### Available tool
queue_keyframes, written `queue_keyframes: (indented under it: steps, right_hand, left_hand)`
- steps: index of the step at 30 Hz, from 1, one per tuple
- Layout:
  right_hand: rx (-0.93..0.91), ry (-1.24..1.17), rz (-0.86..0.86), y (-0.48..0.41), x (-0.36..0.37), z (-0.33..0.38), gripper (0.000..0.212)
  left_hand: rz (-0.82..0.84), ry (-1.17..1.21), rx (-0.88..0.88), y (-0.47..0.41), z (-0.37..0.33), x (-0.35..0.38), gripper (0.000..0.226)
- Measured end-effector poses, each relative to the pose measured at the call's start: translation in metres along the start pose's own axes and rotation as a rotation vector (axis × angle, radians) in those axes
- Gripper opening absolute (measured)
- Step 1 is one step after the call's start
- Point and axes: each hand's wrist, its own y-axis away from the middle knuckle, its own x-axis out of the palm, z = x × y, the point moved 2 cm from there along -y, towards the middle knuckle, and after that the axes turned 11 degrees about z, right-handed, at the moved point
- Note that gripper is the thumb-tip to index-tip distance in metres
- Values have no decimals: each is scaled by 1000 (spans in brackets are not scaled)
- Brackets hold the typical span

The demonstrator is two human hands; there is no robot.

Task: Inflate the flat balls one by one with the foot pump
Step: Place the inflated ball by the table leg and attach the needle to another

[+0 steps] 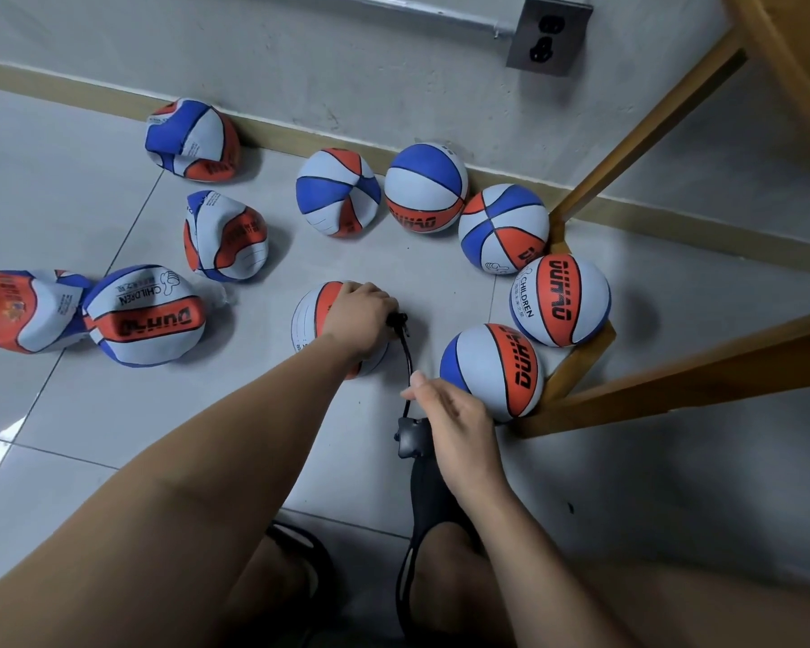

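As left grip (361, 315) pinches hose (408, 355), ball (306, 320) lies beneath.

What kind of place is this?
Probably an indoor room, maybe a home or storeroom corner: a grey tiled floor, a grey plastered wall with a metal power socket, and slanted wooden furniture legs.

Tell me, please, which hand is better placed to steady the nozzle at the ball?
Left: the left hand grips the nozzle at the ball; the right hand sits back by the pump.
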Motion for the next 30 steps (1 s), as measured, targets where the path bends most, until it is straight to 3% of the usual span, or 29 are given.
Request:
queue_keyframes:
  steps: [5,9,13,28,30]
  right_hand:
    - [-53,152,-25,6,1,-3,57]
    - [-54,386,-82,14,-1,-3,53]
    - [-94,578,-76,21,5,2,63]
    - [-1,167,-65,10,5,-10,52]
    - [-9,157,-63,11,6,-9,53]
  left_hand:
    - [-48,42,-46,6,8,-4,40]
    - [-70,92,-35,7,9,-4,33]
    - [0,90,-40,2,7,-11,34]
    - [103,109,-24,-7,-20,-17,30]
    - [116,131,-14,-8,-23,-18,44]
